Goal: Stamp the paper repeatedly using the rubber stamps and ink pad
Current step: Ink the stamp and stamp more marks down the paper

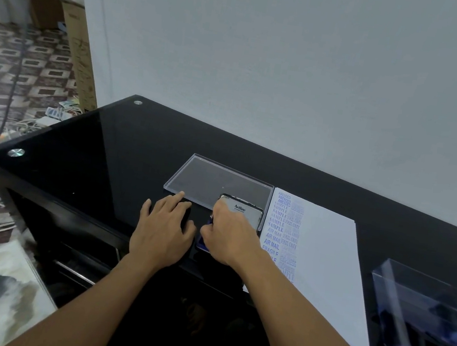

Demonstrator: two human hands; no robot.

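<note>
Over the ink pad (202, 244), the right grip (230, 232) curls beside the raised lid (241, 208); whether it pinches a stamp or the lid's edge cannot be told. The left grip (166, 223) rests flat and released on a dark object (187, 212). The paper (323, 261) lies just right of the pad on the desk (123, 157), its long axis running away from the person. The right grip is nearer, so the next press likely goes rightward.
</note>
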